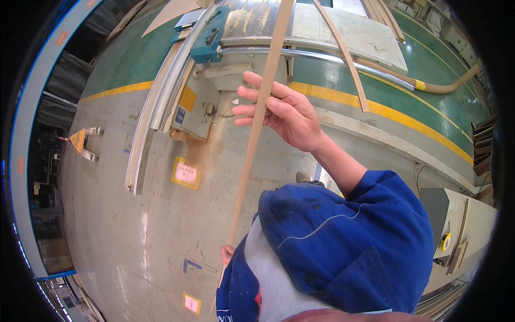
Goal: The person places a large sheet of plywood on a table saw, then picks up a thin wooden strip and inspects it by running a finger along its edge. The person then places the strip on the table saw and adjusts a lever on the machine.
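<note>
A long, narrow strip of wood-based board (257, 116) runs from the saw table at the top down past my left side. My right hand (291, 114) supports it loosely midway, fingers spread behind the strip and thumb at its near edge. Low by my left hip, my left hand (227, 254) is closed around the same strip, partly hidden by my jacket. The strip's far end passes over the sliding table saw (257, 24) and leaves the picture. A second thin strip (346, 56) lies across the saw, its near end sticking out past the steel rail (314, 54).
An aluminium guide rail (149, 133) juts out left of the strip. A dust hose (446, 86) curves at the right. Behind me to the right, a yellow tape measure (445, 241) rests on a pale surface (454, 225). A pallet truck (82, 141) stands far left.
</note>
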The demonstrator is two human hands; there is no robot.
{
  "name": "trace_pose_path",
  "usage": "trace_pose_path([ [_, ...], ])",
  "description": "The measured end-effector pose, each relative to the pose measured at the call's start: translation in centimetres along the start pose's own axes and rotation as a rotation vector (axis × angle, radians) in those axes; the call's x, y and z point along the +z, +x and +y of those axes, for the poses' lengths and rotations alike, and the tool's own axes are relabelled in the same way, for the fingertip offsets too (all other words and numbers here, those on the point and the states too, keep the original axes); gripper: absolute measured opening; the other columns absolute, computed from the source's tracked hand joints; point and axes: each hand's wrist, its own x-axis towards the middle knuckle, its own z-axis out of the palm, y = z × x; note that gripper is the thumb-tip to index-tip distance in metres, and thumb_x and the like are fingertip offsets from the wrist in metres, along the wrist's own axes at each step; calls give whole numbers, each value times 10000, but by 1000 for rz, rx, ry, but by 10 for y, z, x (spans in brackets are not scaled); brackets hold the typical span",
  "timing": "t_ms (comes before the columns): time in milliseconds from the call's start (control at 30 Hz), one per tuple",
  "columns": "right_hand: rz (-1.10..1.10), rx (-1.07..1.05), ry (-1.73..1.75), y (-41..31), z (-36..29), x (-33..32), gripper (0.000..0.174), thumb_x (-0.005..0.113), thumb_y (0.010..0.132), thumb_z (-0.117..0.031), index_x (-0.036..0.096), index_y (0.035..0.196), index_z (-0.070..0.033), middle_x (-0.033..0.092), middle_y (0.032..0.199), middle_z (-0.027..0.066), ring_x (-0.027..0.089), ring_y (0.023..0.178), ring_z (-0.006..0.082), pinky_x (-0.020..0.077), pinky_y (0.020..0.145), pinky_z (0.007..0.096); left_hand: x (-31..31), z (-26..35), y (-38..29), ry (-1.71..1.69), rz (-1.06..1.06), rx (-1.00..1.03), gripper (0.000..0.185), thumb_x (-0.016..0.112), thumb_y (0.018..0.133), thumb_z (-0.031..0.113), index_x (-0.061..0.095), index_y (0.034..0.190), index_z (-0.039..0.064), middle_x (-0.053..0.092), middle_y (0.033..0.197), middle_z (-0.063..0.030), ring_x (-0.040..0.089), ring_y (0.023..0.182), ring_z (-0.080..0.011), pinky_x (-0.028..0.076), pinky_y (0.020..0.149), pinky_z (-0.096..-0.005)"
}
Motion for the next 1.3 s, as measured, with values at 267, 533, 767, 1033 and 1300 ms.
trace_pose_path([
  [267,-51,25,-40,-1,2,-1,498,308,1081,-151,240,1535,39,529,1415,172,600,1223,323,505,1046,457,8,35,-5,-2,-1,-22,268,516,913,88,422,662,81,308,612,2,343,606,-96,303,512,-284],
  [533,-44,38,-106,-1,4,1,489,321,1084,-140,246,1536,30,526,1417,160,608,1212,301,514,1038,445,0,13,-6,-57,-41,15,323,535,951,183,410,670,83,310,619,3,349,618,-98,304,524,-287],
  [767,-44,41,-126,-1,5,2,528,394,1049,-59,228,1542,29,506,1440,154,584,1245,290,498,1061,432,-12,-43,-12,-10,-103,38,307,581,847,97,377,618,112,320,626,46,330,607,-83,265,522,-281],
  [1033,-83,27,-182,-2,6,0,587,478,1004,-2,244,1542,19,536,1402,143,607,1216,277,520,1034,422,-13,-125,-14,-98,-237,-73,341,565,778,39,309,570,127,285,612,79,298,586,-57,206,514,-274],
  [1300,-69,45,-107,0,4,1,572,515,990,-25,294,1514,31,574,1335,124,652,1134,285,561,968,433,-10,-143,-10,-59,-319,-66,385,554,764,24,262,536,133,255,594,98,271,568,-37,164,507,-270],
])
